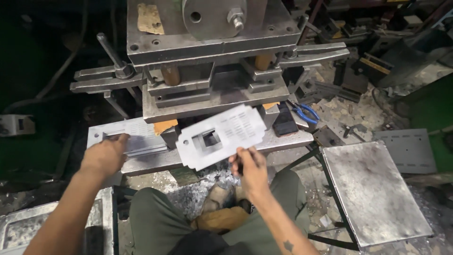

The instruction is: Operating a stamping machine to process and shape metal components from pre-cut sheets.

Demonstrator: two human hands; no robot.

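My right hand (250, 167) pinches the near edge of a punched sheet-metal plate (222, 137) with slots and a square cut-out, holding it tilted in the air in front of a steel press die (212, 89). Over at the left, my left hand (106, 153) rests on a stack of similar slotted metal plates (137, 134) lying on the press bed (283, 140). Both hands sit apart, left on the stack, right with the lifted plate. My knees in green trousers are below.
A flat metal tray on a frame (373, 189) stands to the right. Blue-handled pliers (306, 112) lie on the bed behind the die. Metal scrap (207, 184) covers the floor between my legs. Another slotted sheet (410, 148) lies far right. A metal bin (19, 229) sits lower left.
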